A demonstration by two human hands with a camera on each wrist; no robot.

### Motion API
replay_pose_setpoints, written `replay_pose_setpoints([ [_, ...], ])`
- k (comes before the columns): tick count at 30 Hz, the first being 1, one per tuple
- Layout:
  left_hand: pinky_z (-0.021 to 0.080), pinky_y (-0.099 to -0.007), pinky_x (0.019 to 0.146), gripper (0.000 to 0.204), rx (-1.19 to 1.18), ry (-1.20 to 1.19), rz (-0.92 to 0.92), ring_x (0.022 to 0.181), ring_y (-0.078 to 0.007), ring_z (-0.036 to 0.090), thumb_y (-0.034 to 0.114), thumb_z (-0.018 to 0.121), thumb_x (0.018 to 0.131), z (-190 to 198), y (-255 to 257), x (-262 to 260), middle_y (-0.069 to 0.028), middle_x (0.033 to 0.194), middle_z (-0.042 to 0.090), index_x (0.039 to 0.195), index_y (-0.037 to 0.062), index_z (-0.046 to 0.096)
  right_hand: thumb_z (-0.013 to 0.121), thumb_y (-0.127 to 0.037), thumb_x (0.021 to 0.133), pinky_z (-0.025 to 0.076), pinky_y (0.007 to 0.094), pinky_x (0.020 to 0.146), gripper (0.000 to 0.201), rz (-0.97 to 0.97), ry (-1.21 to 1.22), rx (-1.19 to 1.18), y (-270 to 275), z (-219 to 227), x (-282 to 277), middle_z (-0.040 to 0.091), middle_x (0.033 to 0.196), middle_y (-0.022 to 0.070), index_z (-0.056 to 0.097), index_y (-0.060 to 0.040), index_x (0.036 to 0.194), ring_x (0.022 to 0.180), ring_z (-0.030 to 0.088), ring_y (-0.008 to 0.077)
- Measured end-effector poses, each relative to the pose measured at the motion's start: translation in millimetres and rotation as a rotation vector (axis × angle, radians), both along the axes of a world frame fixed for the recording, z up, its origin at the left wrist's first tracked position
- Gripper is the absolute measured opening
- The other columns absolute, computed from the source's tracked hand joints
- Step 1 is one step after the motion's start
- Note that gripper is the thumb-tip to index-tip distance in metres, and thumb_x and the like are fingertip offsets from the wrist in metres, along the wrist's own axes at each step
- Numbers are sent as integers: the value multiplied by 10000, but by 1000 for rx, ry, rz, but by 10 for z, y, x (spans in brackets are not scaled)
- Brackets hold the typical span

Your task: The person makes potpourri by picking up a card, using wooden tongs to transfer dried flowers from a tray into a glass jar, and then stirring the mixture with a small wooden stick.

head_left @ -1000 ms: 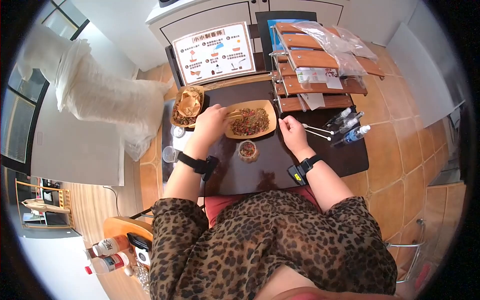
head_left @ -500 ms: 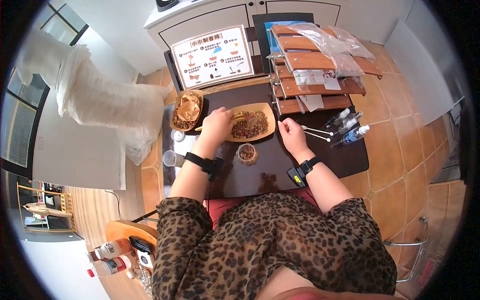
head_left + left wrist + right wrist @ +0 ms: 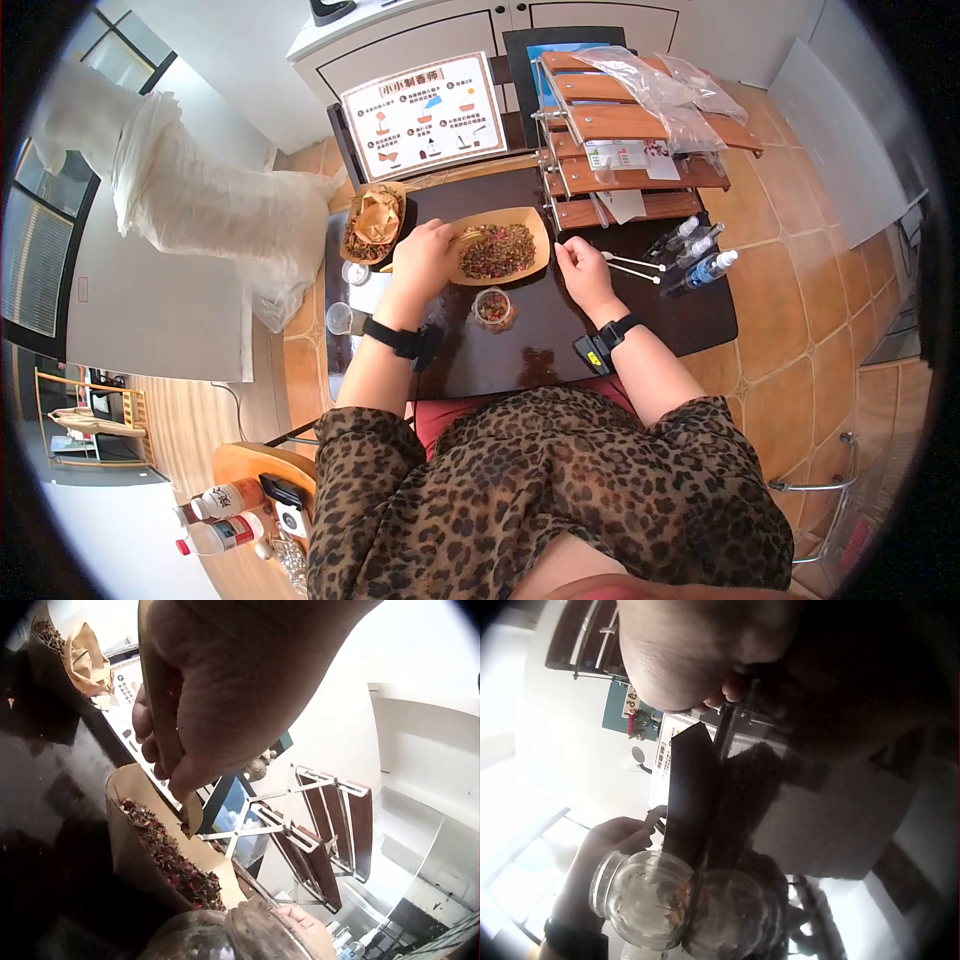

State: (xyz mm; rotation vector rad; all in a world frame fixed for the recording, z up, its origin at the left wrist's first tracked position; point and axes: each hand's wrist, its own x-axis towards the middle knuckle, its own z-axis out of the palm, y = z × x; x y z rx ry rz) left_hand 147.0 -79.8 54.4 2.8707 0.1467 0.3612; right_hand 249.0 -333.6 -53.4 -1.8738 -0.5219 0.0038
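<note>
My left hand (image 3: 424, 262) holds a wooden spoon by its handle (image 3: 159, 712), fingers curled round it. The spoon's bowl (image 3: 468, 236) dips into the left part of a kraft-paper tray (image 3: 541, 222). Dried petals and herbs (image 3: 500, 252) fill that tray. My right hand (image 3: 584, 270) rests on the table just right of the tray, fingers loosely curled and nothing seen in them. In front of the tray stands a small clear jar (image 3: 493, 309) with dried petals in it; the right wrist view shows the round glass (image 3: 656, 900) from the side.
A second kraft tray (image 3: 350, 243) with crumpled paper is at the table's back left. Clear cups (image 3: 340, 318) lie below it. White sticks (image 3: 634, 268) and spray bottles (image 3: 712, 268) are on the right. Behind stand an instruction sign (image 3: 425, 115) and a slatted wooden rack (image 3: 610, 120).
My left hand moves the spoon about in the left part of the tray, shifting the herbs there. The right hand stays beside the tray.
</note>
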Motion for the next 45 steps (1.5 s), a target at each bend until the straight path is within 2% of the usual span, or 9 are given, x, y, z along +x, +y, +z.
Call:
replay_pose_setpoints([
  [3,545,-430,757,141,-25,-53,12,893,-313,654,213,693,865,87,15,-101,-78,883,651,909,79,691,648,-182,980,448,357,563,247,-7,-30,9,6,-48,19,596,666,144,568,-6,827,564,551,230],
  [9,527,-420,727,155,-129,-30,-10,861,-329,655,201,700,889,315,-46,-332,-101,898,655,942,57,710,653,-190,974,438,371,552,249,-7,-22,3,4,-17,10,607,672,148,569,-11,822,562,556,259],
  [15,526,-421,730,157,-203,102,-135,857,-335,649,187,717,872,589,-184,-609,-116,899,661,937,44,702,654,-190,970,439,372,552,252,-11,-29,7,8,-33,8,594,660,147,566,-11,815,557,551,264],
  [19,531,-423,740,182,-201,222,-165,865,-343,653,191,728,861,526,-248,-687,-128,901,666,967,47,702,657,-191,968,440,372,550,258,-15,-34,-1,10,-58,16,591,656,147,566,-10,809,555,548,266],
  [29,530,-438,753,191,-180,176,-137,886,-346,651,198,728,862,498,-203,-654,-128,919,662,975,45,703,659,-184,966,443,373,560,255,-16,-52,-21,5,-12,0,592,660,139,565,-12,803,570,557,269],
  [38,529,-438,763,194,-37,12,29,897,-340,647,223,714,868,137,148,-345,-109,916,635,977,63,706,656,-184,968,458,368,581,254,-14,-53,-22,8,-23,9,606,673,139,570,-11,804,589,575,265],
  [45,550,-439,809,162,39,121,60,963,-310,647,210,715,846,-73,173,-173,-97,935,638,931,76,684,653,-186,970,460,360,578,249,-18,-35,-41,-1,10,-4,604,667,132,579,-10,810,584,572,238],
])
